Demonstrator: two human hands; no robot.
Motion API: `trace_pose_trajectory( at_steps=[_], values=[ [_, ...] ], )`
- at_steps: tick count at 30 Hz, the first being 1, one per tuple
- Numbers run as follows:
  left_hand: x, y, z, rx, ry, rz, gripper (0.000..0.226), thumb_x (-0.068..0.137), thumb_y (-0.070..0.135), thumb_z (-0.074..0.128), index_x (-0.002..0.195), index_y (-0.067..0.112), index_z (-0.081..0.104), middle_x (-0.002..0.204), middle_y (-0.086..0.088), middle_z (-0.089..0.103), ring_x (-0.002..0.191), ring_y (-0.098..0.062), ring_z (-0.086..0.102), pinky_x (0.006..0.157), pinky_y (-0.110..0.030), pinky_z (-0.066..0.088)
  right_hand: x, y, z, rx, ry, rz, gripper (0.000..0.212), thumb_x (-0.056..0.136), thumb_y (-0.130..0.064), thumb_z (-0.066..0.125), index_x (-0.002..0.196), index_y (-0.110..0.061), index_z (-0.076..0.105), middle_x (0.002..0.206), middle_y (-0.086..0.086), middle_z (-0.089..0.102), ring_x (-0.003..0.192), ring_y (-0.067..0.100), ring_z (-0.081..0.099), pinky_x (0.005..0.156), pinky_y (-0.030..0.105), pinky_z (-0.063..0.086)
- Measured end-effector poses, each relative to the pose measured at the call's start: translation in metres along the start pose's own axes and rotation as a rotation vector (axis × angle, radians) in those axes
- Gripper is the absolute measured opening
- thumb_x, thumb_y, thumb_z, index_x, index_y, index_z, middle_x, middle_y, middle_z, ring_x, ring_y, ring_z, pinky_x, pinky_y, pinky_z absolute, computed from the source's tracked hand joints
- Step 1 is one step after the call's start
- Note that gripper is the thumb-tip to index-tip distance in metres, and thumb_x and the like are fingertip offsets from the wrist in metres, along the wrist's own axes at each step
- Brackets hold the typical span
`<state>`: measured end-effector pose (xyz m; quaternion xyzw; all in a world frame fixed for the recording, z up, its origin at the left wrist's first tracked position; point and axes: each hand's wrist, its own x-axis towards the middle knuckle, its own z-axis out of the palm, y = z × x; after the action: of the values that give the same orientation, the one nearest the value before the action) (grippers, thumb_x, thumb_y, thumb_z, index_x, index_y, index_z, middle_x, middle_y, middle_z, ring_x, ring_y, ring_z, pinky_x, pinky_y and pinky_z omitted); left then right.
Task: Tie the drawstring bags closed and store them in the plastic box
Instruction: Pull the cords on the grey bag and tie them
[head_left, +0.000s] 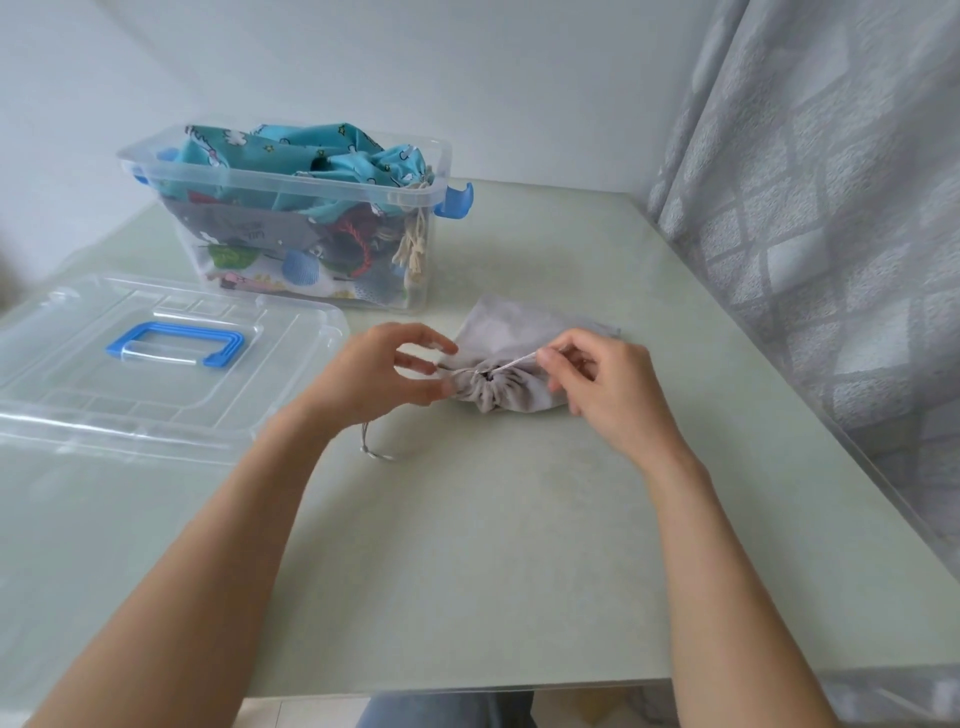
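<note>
On the worktop (519, 545), near the plastic box (291, 208), lies the grey drawstring bag (511, 358), mouth gathered; the left hand (382, 374) and right hand (597, 384) each pinch its cord (511, 362)

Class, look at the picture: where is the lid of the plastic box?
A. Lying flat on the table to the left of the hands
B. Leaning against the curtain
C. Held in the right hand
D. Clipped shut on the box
A: the lid, blue handle up, lies flat on the table, and the plastic box stands open behind it.
</note>
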<state>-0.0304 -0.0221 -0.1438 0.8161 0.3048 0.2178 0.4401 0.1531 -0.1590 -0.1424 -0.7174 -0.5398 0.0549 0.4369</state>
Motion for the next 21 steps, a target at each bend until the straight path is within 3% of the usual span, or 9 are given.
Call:
trace_pose_trajectory(
  at_steps=[4, 6, 9, 11, 13, 15, 18, 21],
  values=[
    [0.0, 0.0, 0.0, 0.084, 0.03, -0.008, 0.007, 0.082, 0.022, 0.07, 0.08, 0.016, 0.069, 0.073, 0.001, 0.066, 0.05, -0.001, 0.058, 0.047, -0.011, 0.045, 0.0, -0.006, -0.004, 0.06, -0.001, 0.054, 0.032, 0.088, -0.027, 0.063, 0.061, -0.012, 0.058, 0.057, -0.002, 0.05, 0.051, 0.002, 0.04, 0.053, 0.016, 0.029],
    [0.001, 0.001, 0.003, -0.009, 0.051, -0.009, 0.011, 0.084, 0.022, 0.068, 0.081, 0.012, 0.07, 0.072, -0.006, 0.067, 0.054, -0.001, 0.06, 0.049, -0.011, 0.046, 0.0, -0.015, -0.008, 0.364, -0.056, 0.092, 0.03, 0.091, -0.019, 0.058, 0.062, -0.014, 0.056, 0.072, 0.001, 0.055, 0.047, 0.0, 0.041, 0.05, 0.012, 0.029],
    [0.001, 0.004, 0.011, -0.087, -0.008, -0.014, 0.012, 0.085, 0.021, 0.067, 0.083, 0.009, 0.07, 0.077, -0.008, 0.067, 0.069, -0.006, 0.065, 0.054, -0.015, 0.049, -0.001, -0.025, -0.007, 0.765, -0.176, 0.112, 0.022, 0.092, -0.016, 0.05, 0.073, -0.014, 0.061, 0.105, 0.004, 0.066, 0.039, 0.002, 0.026, 0.043, 0.016, 0.019],
    [-0.001, 0.007, 0.016, -0.113, -0.096, -0.012, 0.014, 0.086, 0.022, 0.065, 0.086, 0.008, 0.07, 0.078, -0.007, 0.066, 0.071, -0.007, 0.066, 0.055, -0.016, 0.05, -0.001, -0.027, -0.003, 0.845, -0.202, 0.104, 0.018, 0.092, -0.014, 0.047, 0.081, -0.014, 0.062, 0.105, 0.005, 0.069, 0.039, 0.005, 0.021, 0.042, 0.019, 0.016],
    [-0.004, 0.012, 0.013, -0.132, -0.149, -0.001, 0.017, 0.085, 0.026, 0.065, 0.088, 0.009, 0.07, 0.075, -0.003, 0.063, 0.063, -0.007, 0.062, 0.051, -0.015, 0.045, -0.001, -0.028, 0.0, 0.789, -0.164, 0.128, 0.018, 0.096, -0.009, 0.045, 0.089, -0.014, 0.061, 0.087, 0.006, 0.07, 0.037, 0.003, 0.021, 0.04, 0.017, 0.015],
    [-0.007, 0.015, 0.003, -0.149, -0.122, -0.016, 0.024, 0.083, 0.034, 0.067, 0.086, 0.011, 0.07, 0.064, 0.003, 0.052, 0.053, -0.005, 0.047, 0.048, -0.013, 0.035, 0.0, -0.026, 0.001, 0.656, -0.104, 0.153, 0.017, 0.097, -0.007, 0.043, 0.096, -0.011, 0.059, 0.071, 0.007, 0.061, 0.033, 0.002, 0.029, 0.039, 0.011, 0.021],
    [-0.009, 0.012, -0.015, -0.135, -0.18, -0.082, 0.034, 0.084, 0.046, 0.061, 0.081, 0.014, 0.071, 0.055, 0.01, 0.044, 0.051, -0.007, 0.033, 0.049, -0.018, 0.025, 0.002, -0.021, 0.007, 0.484, -0.094, 0.148, 0.02, 0.097, -0.002, 0.041, 0.101, -0.011, 0.058, 0.066, 0.007, 0.054, 0.037, -0.001, 0.043, 0.041, 0.008, 0.031],
    [-0.011, 0.012, -0.019, -0.093, -0.311, -0.085, 0.024, 0.085, 0.036, 0.062, 0.078, 0.015, 0.072, 0.057, 0.008, 0.043, 0.053, -0.009, 0.033, 0.053, -0.021, 0.026, 0.002, -0.014, 0.011, 0.302, -0.138, 0.146, 0.029, 0.093, -0.001, 0.042, 0.096, -0.025, 0.059, 0.064, -0.002, 0.057, 0.039, 0.002, 0.037, 0.043, 0.013, 0.028]
  ],
)
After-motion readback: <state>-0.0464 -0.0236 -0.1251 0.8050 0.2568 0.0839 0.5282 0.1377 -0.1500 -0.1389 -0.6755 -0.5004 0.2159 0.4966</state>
